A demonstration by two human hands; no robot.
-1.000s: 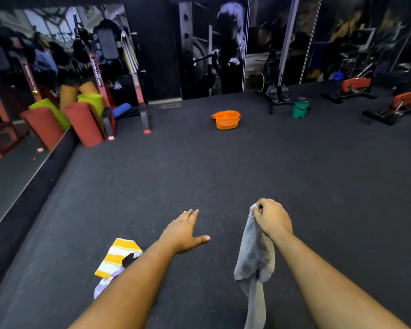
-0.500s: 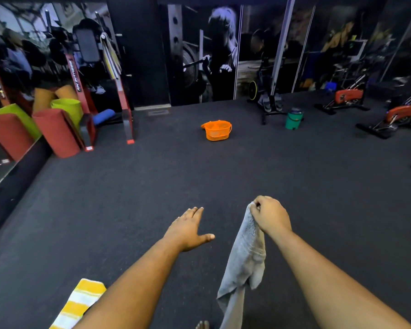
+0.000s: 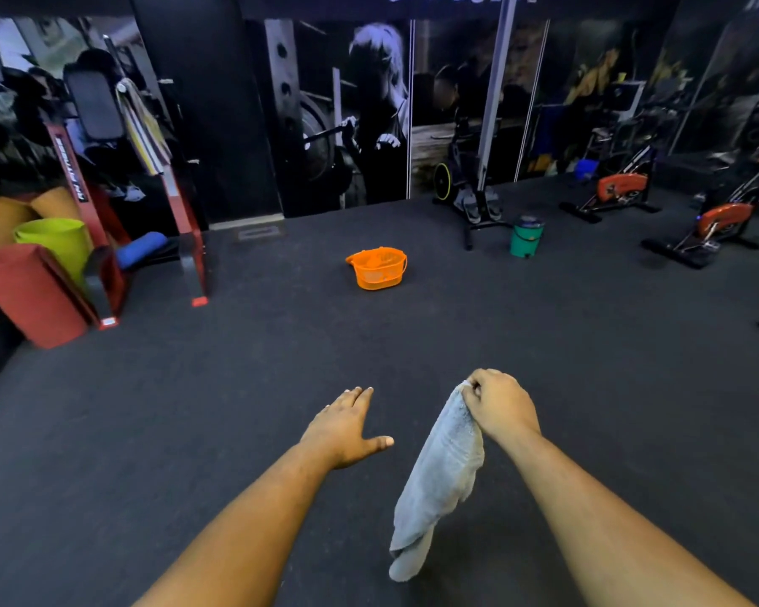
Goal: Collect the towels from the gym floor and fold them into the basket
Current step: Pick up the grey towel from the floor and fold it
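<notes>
Grey towel [image 3: 441, 475] hangs pinched in right hand [image 3: 498, 405]; left hand [image 3: 345, 427] fingers straight, empty.

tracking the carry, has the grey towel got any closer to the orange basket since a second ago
Yes. The grey towel, held in the right hand, has moved forward over the floor toward the orange basket, which now looks larger and nearer.

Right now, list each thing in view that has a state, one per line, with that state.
Grey towel: unfolded, hanging off the floor from the right hand.
Right hand: gripping the towel's top edge.
Left hand: flat, fingers straight, holding nothing.
Orange basket: upright on the floor, far ahead; contents unclear.
Green bucket: upright, lid on.
Striped towel: draped over the rack.
</notes>
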